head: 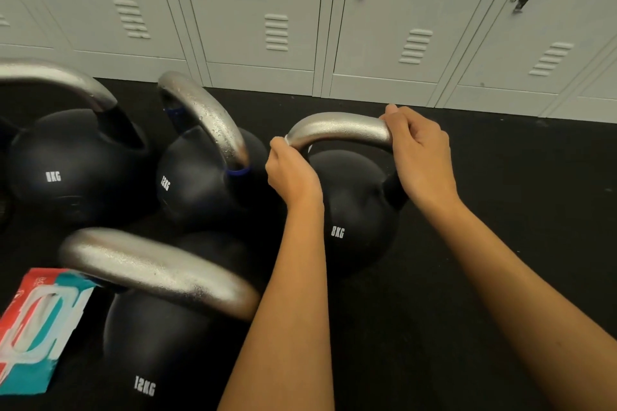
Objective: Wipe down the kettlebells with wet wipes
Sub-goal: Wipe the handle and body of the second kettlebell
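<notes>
Head view: both hands curl round the 8KG kettlebell (350, 210) handle (337, 130), left hand (290, 173) pinching a wipe (286, 141) (barely visible), right hand (420, 157) gripping the other end

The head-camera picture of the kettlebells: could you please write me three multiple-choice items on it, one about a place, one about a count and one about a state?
1. Where does the wet wipes pack lie?
A. On the floor at lower left, beside the nearest 12KG kettlebell
B. On top of the lockers
C. Right of the 8KG kettlebell

2. How many kettlebells show clearly?
A. Two
B. Four
C. Six

3. What are the hands doing?
A. Both hang idle
B. Both grip the handle of one 8KG kettlebell
C. One opens a locker

Answers:
1 A: the red and teal pack sits by the near kettlebell's handle.
2 B: four handles and black bodies show.
3 B: the left hand holds the handle's left end with something white under its fingers, and the right hand holds the right end.
</notes>
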A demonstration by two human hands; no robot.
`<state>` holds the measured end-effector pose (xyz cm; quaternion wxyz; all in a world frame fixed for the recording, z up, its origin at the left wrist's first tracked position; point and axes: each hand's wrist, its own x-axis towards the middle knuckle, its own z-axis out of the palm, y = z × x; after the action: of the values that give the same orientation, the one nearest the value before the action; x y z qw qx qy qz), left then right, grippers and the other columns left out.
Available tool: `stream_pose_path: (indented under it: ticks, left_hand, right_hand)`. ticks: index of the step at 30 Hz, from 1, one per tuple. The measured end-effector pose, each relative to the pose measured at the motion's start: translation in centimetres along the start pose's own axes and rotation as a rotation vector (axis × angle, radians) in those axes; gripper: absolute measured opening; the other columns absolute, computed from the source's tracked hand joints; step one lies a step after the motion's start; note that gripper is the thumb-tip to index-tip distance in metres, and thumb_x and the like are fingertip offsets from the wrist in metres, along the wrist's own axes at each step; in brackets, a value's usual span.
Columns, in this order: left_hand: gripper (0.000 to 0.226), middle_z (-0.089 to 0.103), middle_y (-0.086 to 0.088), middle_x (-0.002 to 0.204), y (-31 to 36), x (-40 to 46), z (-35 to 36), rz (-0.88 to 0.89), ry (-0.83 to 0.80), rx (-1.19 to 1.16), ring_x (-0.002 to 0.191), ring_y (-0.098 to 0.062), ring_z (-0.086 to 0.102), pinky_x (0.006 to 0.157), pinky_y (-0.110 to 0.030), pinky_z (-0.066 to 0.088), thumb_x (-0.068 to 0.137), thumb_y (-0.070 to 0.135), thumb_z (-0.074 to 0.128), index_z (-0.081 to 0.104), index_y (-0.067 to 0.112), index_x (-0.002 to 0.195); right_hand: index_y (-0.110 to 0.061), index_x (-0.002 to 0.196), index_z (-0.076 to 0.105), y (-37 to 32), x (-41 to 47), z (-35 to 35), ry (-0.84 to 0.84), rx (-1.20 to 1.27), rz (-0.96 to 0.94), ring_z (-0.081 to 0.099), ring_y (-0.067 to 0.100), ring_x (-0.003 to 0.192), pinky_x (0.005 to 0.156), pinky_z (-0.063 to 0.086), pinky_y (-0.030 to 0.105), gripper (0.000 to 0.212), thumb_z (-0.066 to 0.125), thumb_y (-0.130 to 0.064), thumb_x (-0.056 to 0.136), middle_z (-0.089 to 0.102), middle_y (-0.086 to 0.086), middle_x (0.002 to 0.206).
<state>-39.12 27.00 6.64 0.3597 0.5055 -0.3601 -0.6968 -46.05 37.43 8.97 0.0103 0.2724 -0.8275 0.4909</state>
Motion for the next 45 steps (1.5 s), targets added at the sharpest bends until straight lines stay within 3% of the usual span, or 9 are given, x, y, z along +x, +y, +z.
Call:
stream_pose_path:
  ticks: [6,10,16,20,24,27,35,41,45]
  left_hand:
    - [0.026,0.055,0.004,0.085,1.4,-1.0,0.7,0.123,-0.069,0.039,0.089,-0.017,0.052,0.077,-0.031,0.04,0.094,0.027,0.04,0.058,0.026,0.075]
    - [0.031,0.06,0.004,0.113,-0.2,-1.6,0.0,0.284,-0.099,0.089,0.105,-0.01,0.054,0.088,-0.024,0.041,0.1,0.033,0.034,0.064,0.029,0.108]
    - [0.051,0.014,0.002,0.16,-1.1,-3.7,1.1,0.243,-0.047,0.178,0.147,-0.018,0.01,0.117,-0.031,0.013,0.104,0.036,0.02,0.014,0.019,0.153]
    - [0.052,-0.002,0.003,0.161,-1.5,-5.5,1.9,0.252,-0.044,0.146,0.147,-0.018,-0.005,0.119,-0.032,0.009,0.105,0.031,0.019,0.003,0.019,0.153]
    - [0.047,0.028,-0.004,0.155,-1.2,-3.1,1.8,0.224,0.036,0.048,0.146,-0.025,0.013,0.118,-0.039,0.017,0.105,0.032,0.022,0.034,0.017,0.147]
    - [0.04,0.052,-0.004,0.131,-0.7,-2.1,1.5,0.199,0.093,0.058,0.127,-0.025,0.042,0.107,-0.044,0.034,0.103,0.03,0.025,0.053,0.013,0.126]
    - [0.032,0.055,0.003,0.078,3.5,-1.3,1.5,0.265,-0.184,0.389,0.103,-0.027,0.055,0.101,-0.048,0.039,0.094,0.03,0.038,0.053,0.028,0.066]
    - [0.016,0.055,-0.009,0.111,5.9,0.4,1.1,0.26,-0.379,0.866,0.106,-0.027,0.052,0.101,-0.041,0.039,0.093,0.022,0.04,0.051,0.012,0.1]
    - [0.017,0.05,-0.013,0.102,9.3,1.6,1.8,0.304,-0.679,1.239,0.088,-0.023,0.045,0.079,-0.032,0.035,0.099,0.019,0.037,0.051,0.01,0.096]
  right_hand:
    - [0.002,0.086,0.06,-0.1,-0.1,0.0,0.005,0.015,0.003,0.035,0.006,0.058,0.054,0.029,0.02,0.045,0.042,-0.035,0.103,0.047,0.013,0.068]
    - [0.002,0.085,0.06,0.0,-0.1,0.0,0.004,0.014,-0.004,0.035,0.006,0.058,0.054,0.029,0.02,0.045,0.042,-0.034,0.103,0.048,0.016,0.07]
    - [0.002,0.086,0.061,-0.1,-0.2,0.3,0.031,0.001,-0.007,0.037,0.006,0.058,0.054,0.029,0.021,0.044,0.042,-0.034,0.103,0.054,0.022,0.076]
    - [0.001,0.087,0.062,-0.1,-0.3,0.2,0.022,0.0,-0.012,0.04,0.008,0.061,0.054,0.029,0.021,0.044,0.042,-0.034,0.103,0.056,0.022,0.078]
    - [0.0,0.087,0.062,-0.2,-0.3,0.0,-0.007,0.001,-0.007,0.041,0.009,0.062,0.058,0.031,0.026,0.044,0.041,-0.036,0.104,0.055,0.021,0.08]
    - [0.0,0.088,0.062,-0.2,-0.3,0.1,-0.002,0.003,0.001,0.041,0.007,0.062,0.059,0.032,0.027,0.044,0.04,-0.036,0.104,0.056,0.021,0.08]
    - [0.0,0.088,0.06,-0.2,-0.2,0.1,0.008,-0.002,0.004,0.04,0.01,0.063,0.062,0.032,0.032,0.046,0.04,-0.038,0.104,0.055,0.022,0.081]
    - [0.001,0.09,0.061,-0.3,-0.4,-0.1,0.001,0.008,0.013,0.041,0.011,0.065,0.062,0.032,0.032,0.047,0.04,-0.039,0.104,0.057,0.022,0.082]
    - [0.002,0.089,0.06,-0.4,-0.4,-0.3,-0.021,0.013,0.007,0.036,0.007,0.06,0.056,0.028,0.024,0.047,0.04,-0.038,0.104,0.055,0.022,0.081]
